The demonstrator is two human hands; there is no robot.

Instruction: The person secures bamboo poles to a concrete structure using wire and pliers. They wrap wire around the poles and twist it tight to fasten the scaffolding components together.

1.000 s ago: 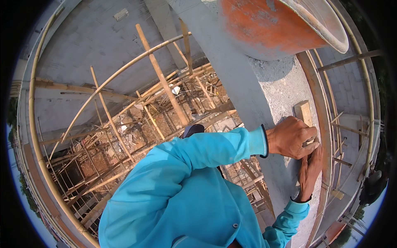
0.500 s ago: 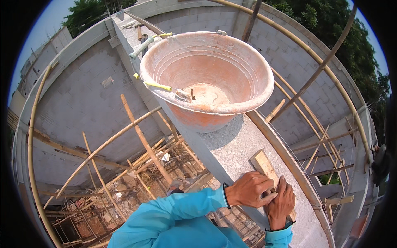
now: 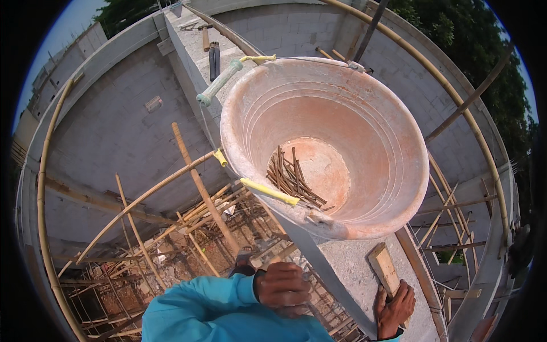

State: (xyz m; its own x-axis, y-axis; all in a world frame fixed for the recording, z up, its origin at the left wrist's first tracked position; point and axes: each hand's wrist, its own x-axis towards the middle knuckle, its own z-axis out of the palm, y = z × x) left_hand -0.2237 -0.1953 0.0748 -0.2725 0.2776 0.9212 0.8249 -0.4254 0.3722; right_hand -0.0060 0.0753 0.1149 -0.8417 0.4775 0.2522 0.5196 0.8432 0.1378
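Observation:
On the concrete wall top point(image 3: 347, 262), my right hand point(image 3: 394, 308) is closed round a short strip of wood point(image 3: 385, 269), thumb on one side and fingers on the other. My left hand point(image 3: 283, 288) is lifted away from the strip, in front of my body, with its fingers curled in. Motion smears its lower part, and whatever it may hold is hidden. Beyond both hands stands a large, worn orange bucket point(image 3: 359, 131), dusted with cement. Several long rusty nails point(image 3: 292, 179) lie in a heap at its bottom. Its wire handle carries a pale green grip point(image 3: 219, 82).
Behind the bucket, a hammer point(image 3: 205, 39) and a dark-handled tool point(image 3: 214, 60) lie on the wall top. A timber board point(image 3: 424, 273) runs along its right edge. Bamboo scaffolding point(image 3: 196, 188) and a deep drop to rubble are at the left; grey block walls point(image 3: 125, 131) surround the place.
My left hand has come off the wood strip and moved left toward my body. My right hand stays on the strip. The view has shifted, so the nail heap in the bucket now shows.

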